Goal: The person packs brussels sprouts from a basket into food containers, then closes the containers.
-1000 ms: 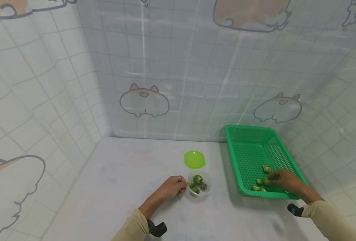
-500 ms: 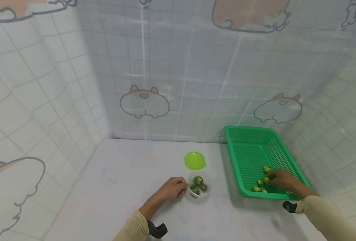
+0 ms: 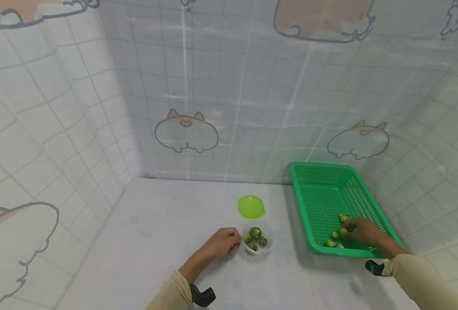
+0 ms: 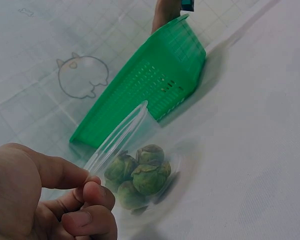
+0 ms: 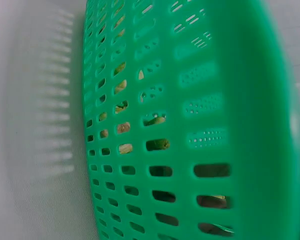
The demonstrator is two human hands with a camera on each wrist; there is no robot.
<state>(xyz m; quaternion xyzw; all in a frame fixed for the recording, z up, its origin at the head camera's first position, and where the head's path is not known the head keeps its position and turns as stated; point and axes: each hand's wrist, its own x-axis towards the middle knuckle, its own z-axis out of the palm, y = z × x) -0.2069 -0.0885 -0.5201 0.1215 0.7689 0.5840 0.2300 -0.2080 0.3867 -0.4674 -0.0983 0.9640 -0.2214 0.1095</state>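
Note:
Several Brussels sprouts (image 3: 255,233) lie in a small clear plastic bowl (image 3: 268,248) on the table. My left hand (image 3: 222,241) pinches the bowl's rim between thumb and fingers, plain to see in the left wrist view, where the bowl (image 4: 149,120) stands beside the hand (image 4: 55,200). Over at the right, my right hand (image 3: 364,231) reaches inside a green slotted basket (image 3: 314,189). Its fingertips grip a Brussels sprout (image 3: 342,231), partly covered by them. A few other sprouts (image 3: 330,243) lie around it. The basket wall (image 5: 140,115) hides most of that hand in the right wrist view.
A lime-green lid (image 3: 251,207) lies flat on the table just behind the bowl. The basket's high rim stands close to the right wall. Tiled-pattern plastic sheeting (image 3: 229,86) with printed dogs encloses the white table (image 3: 166,206) at the back and sides.
My right wrist and forearm have shifted slightly to the left, with the fingers staying at the same sprout in the basket. My left hand and the bowl have stayed in place.

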